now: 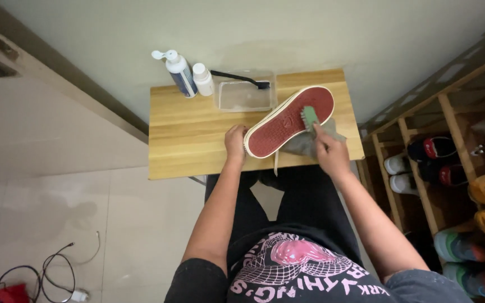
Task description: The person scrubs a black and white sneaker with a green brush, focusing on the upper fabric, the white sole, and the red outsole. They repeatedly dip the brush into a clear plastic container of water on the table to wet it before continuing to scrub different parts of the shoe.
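Observation:
A sneaker (287, 120) lies sole-up on the small wooden table (192, 134), its red sole with a white rim facing me. My left hand (235, 141) grips the heel end of the shoe. My right hand (330, 151) holds a green brush (310, 116) pressed against the sole near the toe end. A grey cloth (304, 145) lies under the shoe, by my right hand. A white lace hangs over the table's front edge.
At the table's back stand a white-and-blue pump bottle (178, 73), a small white bottle (202, 79) and a clear plastic tub (245, 94) with a black brush (241, 79) across it. A wooden shoe rack (450, 163) with several shoes is at right. Cables (51, 269) lie on the floor.

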